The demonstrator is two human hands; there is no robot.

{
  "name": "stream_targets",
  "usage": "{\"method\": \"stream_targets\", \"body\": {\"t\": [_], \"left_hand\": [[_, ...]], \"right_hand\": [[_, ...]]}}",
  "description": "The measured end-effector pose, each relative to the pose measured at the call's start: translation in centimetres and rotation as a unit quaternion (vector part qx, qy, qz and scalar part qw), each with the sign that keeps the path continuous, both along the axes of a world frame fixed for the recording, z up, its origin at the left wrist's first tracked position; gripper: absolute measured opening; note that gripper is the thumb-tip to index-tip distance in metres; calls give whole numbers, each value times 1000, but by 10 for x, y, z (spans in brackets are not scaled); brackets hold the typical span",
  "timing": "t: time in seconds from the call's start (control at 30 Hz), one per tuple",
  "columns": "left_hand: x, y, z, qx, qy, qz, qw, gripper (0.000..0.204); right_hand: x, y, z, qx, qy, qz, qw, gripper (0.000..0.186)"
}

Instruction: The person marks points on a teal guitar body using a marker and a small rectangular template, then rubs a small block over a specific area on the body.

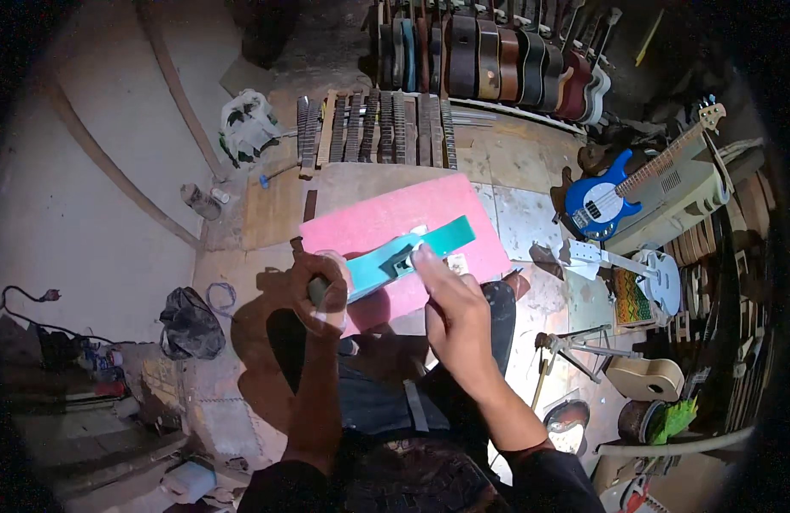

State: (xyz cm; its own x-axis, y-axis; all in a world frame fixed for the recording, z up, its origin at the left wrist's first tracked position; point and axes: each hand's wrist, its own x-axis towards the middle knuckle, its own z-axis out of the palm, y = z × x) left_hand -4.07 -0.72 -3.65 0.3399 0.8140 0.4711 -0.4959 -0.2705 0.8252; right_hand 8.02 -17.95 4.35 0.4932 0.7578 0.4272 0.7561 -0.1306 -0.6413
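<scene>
A long, teal-green piece (pixel 453 237) with a dark rectangular opening near its middle slants across a pink board (pixel 395 201) in front of me. My left hand (pixel 326 295) is closed around the left end of the teal piece. At the opening, my right hand (pixel 461 321) presses its bunched fingertips near the edge. Whatever those fingers hold, if anything, is too small or covered to make out. Two pale scraps lie by the teal piece, one (pixel 457 263) to the right of my fingers.
Fretted necks (pixel 378 128) lie in a row beyond the board, with guitar bodies (pixel 489 64) standing behind. A blue bass (pixel 602 198) leans at the right, above a white guitar (pixel 660 282) and a natural-wood one (pixel 647 379). A black bag (pixel 192 323) sits left.
</scene>
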Motion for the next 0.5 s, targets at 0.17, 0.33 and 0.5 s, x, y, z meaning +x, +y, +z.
{"method": "stream_targets", "body": {"t": [0.17, 0.33, 0.5], "left_hand": [[-2, -11, 7, -2, 2, -23, 1000, 51], [-7, -7, -11, 60, -56, 1, 997, 45], [-4, -24, 9, 112, -17, 19, 993, 26]], "right_hand": [[28, 28, -43, -40, -36, -46, 997, 65], [20, 18, -39, -75, 13, -38, 996, 62], [27, 17, -26, -98, 30, -38, 994, 63]]}}
